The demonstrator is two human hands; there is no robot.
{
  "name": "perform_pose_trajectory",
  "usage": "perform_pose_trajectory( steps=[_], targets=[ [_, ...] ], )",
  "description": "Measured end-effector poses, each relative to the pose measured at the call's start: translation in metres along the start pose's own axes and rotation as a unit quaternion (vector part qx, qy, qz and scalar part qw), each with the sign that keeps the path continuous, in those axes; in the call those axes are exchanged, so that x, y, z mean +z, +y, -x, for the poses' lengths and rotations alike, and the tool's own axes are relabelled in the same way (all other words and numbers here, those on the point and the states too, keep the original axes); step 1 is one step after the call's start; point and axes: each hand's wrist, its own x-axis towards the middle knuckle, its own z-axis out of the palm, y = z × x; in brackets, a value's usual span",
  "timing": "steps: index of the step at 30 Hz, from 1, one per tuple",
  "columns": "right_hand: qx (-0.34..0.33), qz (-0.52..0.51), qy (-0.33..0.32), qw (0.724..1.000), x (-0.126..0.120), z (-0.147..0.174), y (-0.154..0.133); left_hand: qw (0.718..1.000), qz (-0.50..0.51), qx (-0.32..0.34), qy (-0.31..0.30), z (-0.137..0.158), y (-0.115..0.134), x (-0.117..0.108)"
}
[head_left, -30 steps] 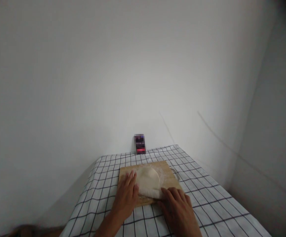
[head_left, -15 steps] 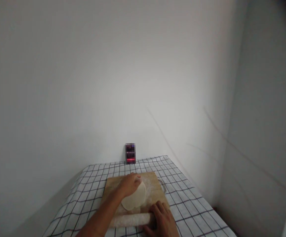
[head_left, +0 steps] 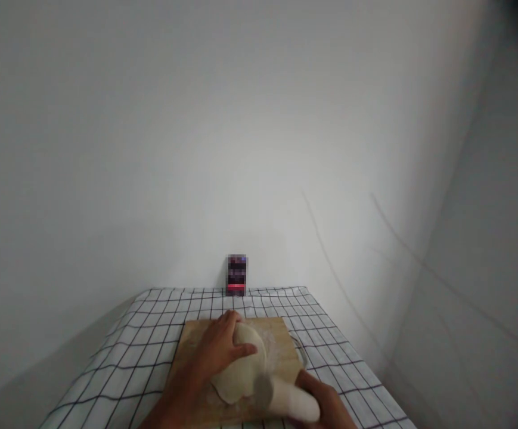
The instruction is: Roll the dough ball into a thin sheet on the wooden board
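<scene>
Only the head view to go on here, and using the wooden board (head_left: 284,342) as the landmark: the dough sheet (head_left: 244,376) lies around the middle of it, a bit toward the near side, with what looks like flour dusted about. The rolling pin (head_left: 292,403) is tilted across the board's near right corner, blurry, its inner end right by the dough. That'd be my worry tbh: if that end dips, I reckon it could dent or snag the sheet's edge, and with only one hand on the pin, pressure could easily come out lopsided. A hard tug by the other hand could also stretch or tear a thin patch, and the board might skid if the checked cloth (head_left: 163,339) under it slips. As for hands, the left hand (head_left: 222,347) reaches over the board's left half, thumb spread well away from the fingers, thumb on top of the dough and fingers by its far edge; can't tell if it's actually pinching anything. The right hand (head_left: 325,398), just off the board's near right corner, is wrapped round the pin's outer end, though how tightly I can't tell.
</scene>
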Motion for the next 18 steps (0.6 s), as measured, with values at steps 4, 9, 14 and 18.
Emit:
perform_pose_trajectory(
  steps=[4,9,14,18],
  targets=[
    [0.05,-0.142,0.025,0.988,-0.023,-0.067,-0.019,0.992,0.12,-0.026,-0.014,0.001,-0.002,-0.008],
    [0.037,-0.191,-0.094,0.976,-0.011,-0.122,-0.036,0.943,0.328,-0.033,-0.042,0.001,-0.012,-0.022],
    [-0.024,-0.199,-0.165,0.966,0.0,-0.118,-0.046,0.933,0.354,-0.052,-0.039,-0.001,-0.01,-0.026],
    [-0.031,-0.207,-0.174,0.962,-0.004,-0.111,-0.043,0.919,0.391,-0.037,-0.044,-0.004,-0.008,-0.027]
  ],
)
